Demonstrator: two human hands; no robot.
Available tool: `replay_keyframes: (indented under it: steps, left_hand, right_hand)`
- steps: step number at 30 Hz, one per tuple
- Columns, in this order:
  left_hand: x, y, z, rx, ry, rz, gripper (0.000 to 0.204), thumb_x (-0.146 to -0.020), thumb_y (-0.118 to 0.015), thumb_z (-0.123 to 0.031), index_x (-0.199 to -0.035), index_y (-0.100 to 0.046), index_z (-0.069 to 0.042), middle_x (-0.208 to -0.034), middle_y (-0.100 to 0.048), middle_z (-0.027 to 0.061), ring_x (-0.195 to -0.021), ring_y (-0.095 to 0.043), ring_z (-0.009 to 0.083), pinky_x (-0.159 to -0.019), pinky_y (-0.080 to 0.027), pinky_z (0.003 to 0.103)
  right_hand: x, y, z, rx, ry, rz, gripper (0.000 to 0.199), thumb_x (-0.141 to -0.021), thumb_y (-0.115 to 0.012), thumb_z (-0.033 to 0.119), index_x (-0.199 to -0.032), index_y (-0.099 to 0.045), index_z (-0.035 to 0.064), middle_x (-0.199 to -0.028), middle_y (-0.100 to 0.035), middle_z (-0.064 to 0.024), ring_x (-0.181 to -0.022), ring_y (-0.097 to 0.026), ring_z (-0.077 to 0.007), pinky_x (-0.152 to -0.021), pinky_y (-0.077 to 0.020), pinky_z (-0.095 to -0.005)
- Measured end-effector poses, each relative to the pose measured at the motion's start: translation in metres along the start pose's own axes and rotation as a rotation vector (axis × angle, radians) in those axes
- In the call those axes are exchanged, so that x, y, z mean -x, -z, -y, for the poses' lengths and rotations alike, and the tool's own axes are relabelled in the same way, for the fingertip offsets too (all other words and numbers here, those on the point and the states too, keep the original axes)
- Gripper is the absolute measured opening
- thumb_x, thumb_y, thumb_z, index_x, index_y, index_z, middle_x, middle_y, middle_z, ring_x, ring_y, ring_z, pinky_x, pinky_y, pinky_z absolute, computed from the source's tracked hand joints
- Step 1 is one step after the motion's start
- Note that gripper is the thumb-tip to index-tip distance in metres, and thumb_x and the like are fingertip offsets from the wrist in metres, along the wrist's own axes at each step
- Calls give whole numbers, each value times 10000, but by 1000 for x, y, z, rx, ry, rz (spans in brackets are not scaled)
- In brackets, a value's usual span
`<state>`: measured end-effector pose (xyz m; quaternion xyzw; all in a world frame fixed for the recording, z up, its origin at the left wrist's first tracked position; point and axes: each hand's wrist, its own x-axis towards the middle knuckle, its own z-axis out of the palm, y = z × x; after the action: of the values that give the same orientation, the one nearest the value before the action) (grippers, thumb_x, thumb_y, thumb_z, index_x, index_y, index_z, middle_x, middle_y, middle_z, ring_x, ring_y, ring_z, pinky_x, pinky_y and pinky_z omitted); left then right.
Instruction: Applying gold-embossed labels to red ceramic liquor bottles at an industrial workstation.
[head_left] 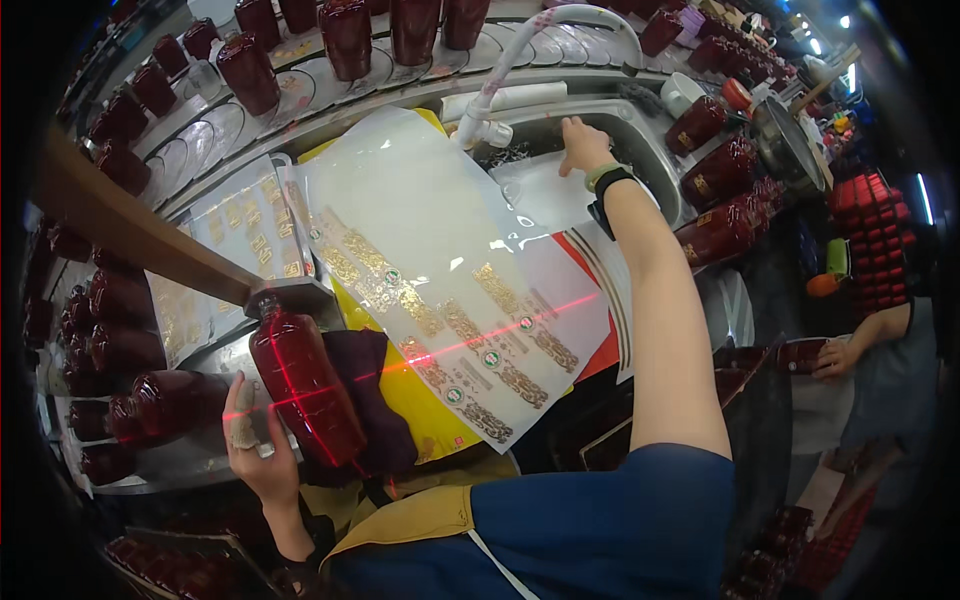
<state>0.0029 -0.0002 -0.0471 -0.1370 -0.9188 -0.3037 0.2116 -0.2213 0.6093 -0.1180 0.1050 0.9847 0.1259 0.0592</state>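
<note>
- The left hand, lower left of the frame, grips a dark red bottle lying on a dark cloth, thumb wrapped in tape.
- The right hand, upper centre, reaches into the steel basin with fingers spread on a wet label sheet; it seems to be pressing rather than gripping.
- Lifting that sheet well likely means peeling it slowly, flat, clear of the white hose.
- A big sheet of gold labels fills the centre; red laser lines cross on the bottle.
- Rows of red bottles crowd the top and left edges; open room lies only between basin and cloth.
</note>
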Motion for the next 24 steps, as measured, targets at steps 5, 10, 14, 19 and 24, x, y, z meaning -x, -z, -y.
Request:
replay_keyframes:
  steps: [5,10,14,19,24]
  left_hand:
    - [-4,-2,6,7,-32,9,438,-896,-632,109,-1329,-624,40,-1404,-620,203,-1270,-622,343,-1077,-471,420]
    - [3,0,11,37,19,-1,433,-904,-638,99,-1333,-623,45,-1403,-623,206,-1272,-622,346,-1071,-472,418]
    - [1,0,5,-41,-39,6,417,-913,-643,85,-1328,-623,48,-1391,-630,207,-1254,-630,349,-1052,-479,420]
    - [0,-1,-4,-8,-85,-45,420,-898,-645,96,-1314,-635,33,-1355,-644,215,-1227,-641,366,-1027,-495,416]
    - [6,-1,-1,-35,-32,13,415,-893,-635,101,-1305,-628,56,-1366,-636,215,-1220,-645,358,-1016,-507,409]
  right_hand:
    - [9,20,-38,-159,-132,244,756,-584,-962,456,-1125,-724,-15,-1105,-747,-159,-1060,-732,-349,-852,-598,-493]
    - [29,59,-43,-58,-139,675,835,-605,-942,573,-1163,-748,-17,-1119,-752,-206,-965,-746,-342,-825,-588,-419]
    - [56,52,-25,-227,-109,627,850,-620,-929,609,-1158,-749,-23,-1132,-744,-225,-960,-746,-332,-826,-583,-439]
    - [43,3,-47,-332,-132,785,688,-642,-959,483,-1054,-774,-36,-1120,-753,-208,-1001,-731,-347,-869,-564,-412]
    - [66,-18,-28,-162,-26,453,613,-616,-985,423,-1063,-795,49,-1167,-750,-176,-1084,-713,-343,-931,-547,-405]
